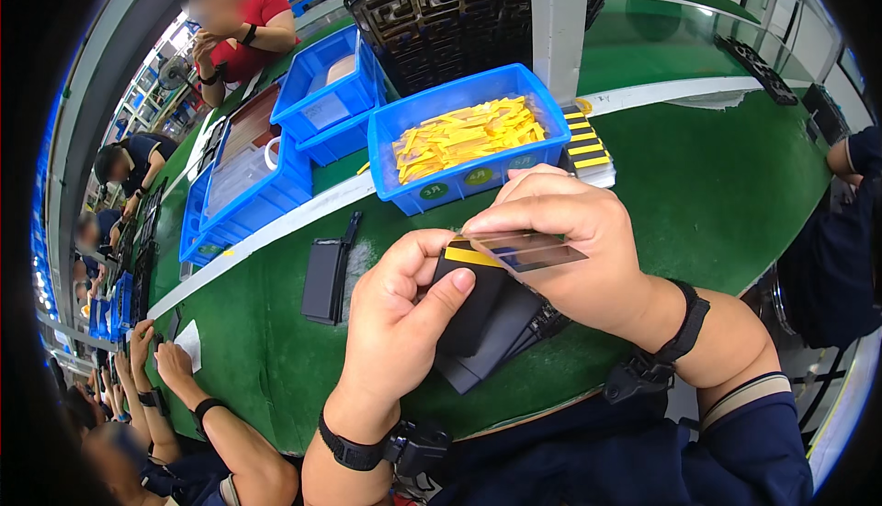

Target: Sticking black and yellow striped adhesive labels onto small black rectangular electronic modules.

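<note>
My left hand is closed on a flat black rectangular piece, the thumb lying on its face. A yellow strip runs across the upper end of that piece. Between the fingers and thumb of my right hand is a thin, shiny see-through sheet, tilted just above the right side of the black piece. Whether sheet and piece touch, I cannot tell. Under my hands more flat black pieces lie on the green table, partly hidden. To the left of my left hand rests another black piece.
Beyond my hands stands a blue bin of yellow strips. Beside it is a striped black-and-yellow stack. More blue bins stand far left, near a metal post. A co-worker's hands are at the left; another person sits right.
</note>
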Motion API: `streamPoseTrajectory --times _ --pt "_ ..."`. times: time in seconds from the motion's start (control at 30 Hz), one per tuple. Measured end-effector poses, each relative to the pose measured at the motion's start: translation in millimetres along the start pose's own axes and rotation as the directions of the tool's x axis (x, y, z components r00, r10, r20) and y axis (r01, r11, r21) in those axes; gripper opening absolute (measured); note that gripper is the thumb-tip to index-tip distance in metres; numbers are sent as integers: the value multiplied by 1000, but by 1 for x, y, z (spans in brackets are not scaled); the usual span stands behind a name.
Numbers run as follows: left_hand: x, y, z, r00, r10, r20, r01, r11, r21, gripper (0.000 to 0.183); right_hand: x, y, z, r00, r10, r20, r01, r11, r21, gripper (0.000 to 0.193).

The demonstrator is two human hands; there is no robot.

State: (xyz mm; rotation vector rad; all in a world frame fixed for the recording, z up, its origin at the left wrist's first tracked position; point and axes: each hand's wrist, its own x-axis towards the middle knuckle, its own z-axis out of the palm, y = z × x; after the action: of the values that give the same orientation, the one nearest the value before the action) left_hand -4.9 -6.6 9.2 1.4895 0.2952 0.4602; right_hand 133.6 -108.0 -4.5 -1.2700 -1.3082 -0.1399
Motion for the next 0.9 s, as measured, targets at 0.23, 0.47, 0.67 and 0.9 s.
streamPoseTrajectory --times 0.23,0.47,0.67,0.9 --pt "0 -4 -4 999 16 40 -18 998 52 19 -1 -6 -8 994 -8 106 21 992 -125 21" --pt "-1 0 1 1000 8 18 -8 1000 12 19 0 -7 -5 992 -69 103 89 973 -213 24" --pt "-3 1 0 998 39 44 -50 958 282 19 2 -3 -12 981 -28 194 81 958 -274 24" --pt "-1 -1 -3 997 62 -47 -63 998 -14 21 7 -13 -8 963 -206 173 267 815 -515 26"
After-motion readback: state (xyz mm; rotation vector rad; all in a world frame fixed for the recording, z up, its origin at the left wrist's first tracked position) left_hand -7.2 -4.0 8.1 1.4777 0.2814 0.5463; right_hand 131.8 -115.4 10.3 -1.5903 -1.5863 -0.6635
